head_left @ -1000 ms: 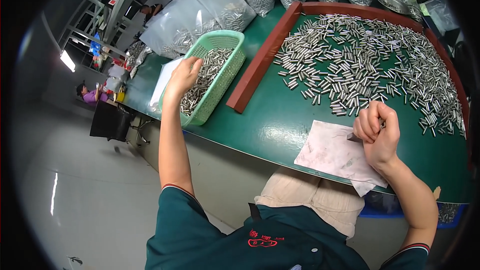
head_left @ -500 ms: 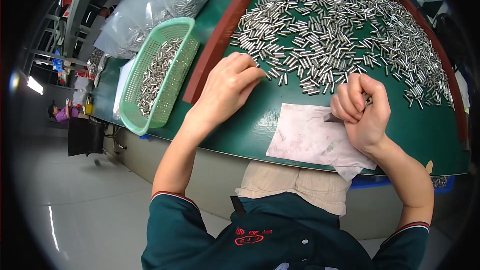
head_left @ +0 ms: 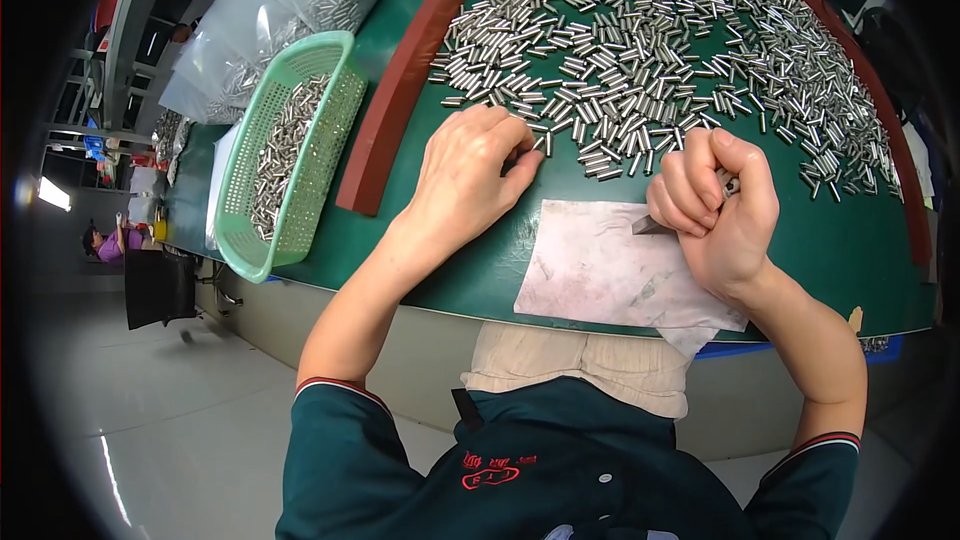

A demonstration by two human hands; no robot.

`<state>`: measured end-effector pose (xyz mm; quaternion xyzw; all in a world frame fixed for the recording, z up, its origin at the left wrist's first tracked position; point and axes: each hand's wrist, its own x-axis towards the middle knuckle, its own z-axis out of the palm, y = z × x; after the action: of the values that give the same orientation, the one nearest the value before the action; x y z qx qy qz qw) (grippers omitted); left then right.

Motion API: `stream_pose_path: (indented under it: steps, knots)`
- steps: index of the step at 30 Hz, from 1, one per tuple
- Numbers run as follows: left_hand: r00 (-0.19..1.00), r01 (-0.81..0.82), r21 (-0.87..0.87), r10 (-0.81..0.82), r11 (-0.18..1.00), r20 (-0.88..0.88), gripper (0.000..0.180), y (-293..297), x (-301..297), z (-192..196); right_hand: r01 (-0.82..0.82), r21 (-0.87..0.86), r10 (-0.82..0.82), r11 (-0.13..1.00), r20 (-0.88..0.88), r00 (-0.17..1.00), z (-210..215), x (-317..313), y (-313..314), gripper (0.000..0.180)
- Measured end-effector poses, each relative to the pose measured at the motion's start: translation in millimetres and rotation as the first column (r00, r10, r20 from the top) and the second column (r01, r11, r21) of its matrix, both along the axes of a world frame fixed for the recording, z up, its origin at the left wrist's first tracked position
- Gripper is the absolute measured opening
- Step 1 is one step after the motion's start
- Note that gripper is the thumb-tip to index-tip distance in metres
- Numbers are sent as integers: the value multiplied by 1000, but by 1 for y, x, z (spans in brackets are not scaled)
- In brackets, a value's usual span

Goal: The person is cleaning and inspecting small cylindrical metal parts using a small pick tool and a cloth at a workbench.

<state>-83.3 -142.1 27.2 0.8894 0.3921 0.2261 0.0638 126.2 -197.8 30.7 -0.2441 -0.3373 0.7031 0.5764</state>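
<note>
Many small silver metal pins (head_left: 640,60) lie spread over the green table (head_left: 430,270), inside a red-brown raised border (head_left: 400,90). My left hand (head_left: 470,175) rests palm down at the near edge of the pile, its fingertips pinching at a pin (head_left: 547,143). My right hand (head_left: 715,210) is closed in a fist around a small metal pointed tool (head_left: 650,227), whose tip touches a stained white sheet of paper (head_left: 610,270) lying at the table's front edge.
A light green plastic basket (head_left: 290,150) holding several pins stands at the left, outside the border. Clear plastic bags (head_left: 290,10) of pins lie behind it. Far left, another person (head_left: 110,240) sits beside a dark chair (head_left: 155,285).
My left hand came from the green basket across to the near edge of the pin pile and settled there. My right hand stayed on the paper with the tool. The view tilted toward the table.
</note>
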Motion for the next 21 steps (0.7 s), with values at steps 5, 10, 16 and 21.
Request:
stream_pose_path:
  steps: [5,10,16,21]
  knots:
    - [999,-9,11,10,1000,-51,9,-5,-2,2,5,27,-5,1000,-18,1000,-2,0,1,36]
    - [985,120,64,-111,991,-135,12,-3,4,7,-4,22,4,1000,1,1000,-1,0,0,36]
    - [967,188,86,-169,978,-192,16,1,11,12,6,31,-5,1000,-17,1000,-2,2,-1,36]
    - [966,224,9,-221,975,-137,15,-2,12,13,2,23,-2,1000,-23,1000,-3,2,0,35]
